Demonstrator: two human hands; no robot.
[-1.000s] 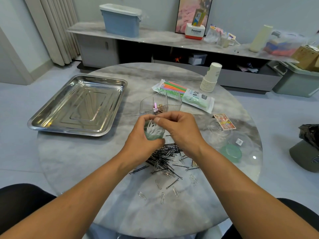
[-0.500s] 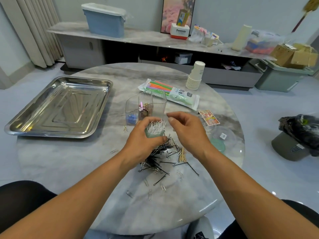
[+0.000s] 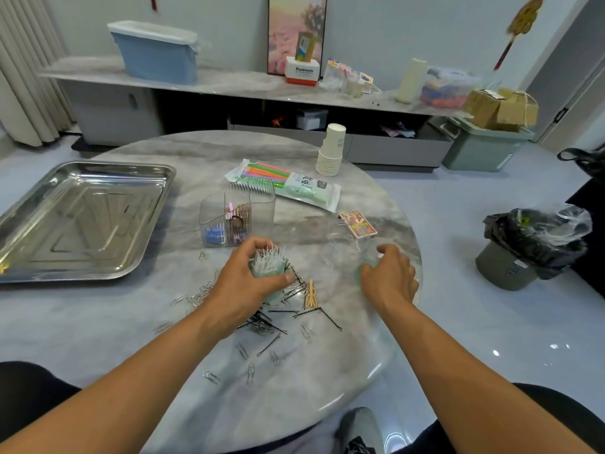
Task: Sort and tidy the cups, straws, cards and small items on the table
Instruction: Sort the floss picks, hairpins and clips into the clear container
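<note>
A small pale-green round container (image 3: 273,279) bristling with white pointed picks is gripped by the curled fingers (image 3: 288,276) of the left hand (image 3: 244,283), just above a heap of black hairpins (image 3: 278,314) on the round grey marbled counter (image 3: 327,371). The right hand (image 3: 389,276) is laid over a flat pale-green round lid (image 3: 360,273), its fingers bent downward onto it; whether the lid is actually pinched cannot be told, since the fingertips are hidden. Beside the hairpins a few small wooden clothespegs (image 3: 310,293) are seen, and silver paper clips (image 3: 199,293) are scattered to the left and toward the near edge. Behind the left hand a clear ribbed plastic organiser (image 3: 237,213) is stood, with small items inside. Farther back a sealed pack of coloured drinking straws (image 3: 288,185) is laid flat, with a stack of white paper cups (image 3: 331,150) behind it. A small printed card pack (image 3: 357,223) is lying beyond the right hand. A shiny steel tray (image 3: 78,217) is set at the left.
</note>
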